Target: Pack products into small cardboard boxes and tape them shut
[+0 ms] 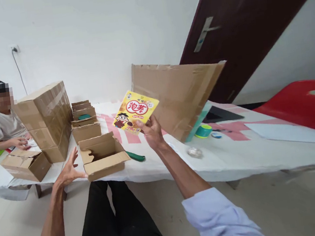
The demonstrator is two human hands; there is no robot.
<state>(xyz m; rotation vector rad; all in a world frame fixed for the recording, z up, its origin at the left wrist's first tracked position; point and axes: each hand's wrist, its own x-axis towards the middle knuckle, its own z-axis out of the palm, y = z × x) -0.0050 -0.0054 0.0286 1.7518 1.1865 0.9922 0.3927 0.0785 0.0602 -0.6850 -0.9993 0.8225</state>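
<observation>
My right hand grips a flat yellow snack packet by its lower right corner, holding it up above the table. The packet has a cartoon figure and red lettering on its face. Below and to the left of it sits an open cardboard box at the table's front edge, flaps raised. My left hand is spread open at the left side of that box, thumb close to its lower corner; whether it touches cannot be told. A green-handled tool lies just right of the box, partly hidden behind it.
Several open boxes stand in a row behind. Stacked taped cartons rise at left, with a closed box before them and a seated person beyond. A large cardboard sheet, tape roll and red chair are rightward.
</observation>
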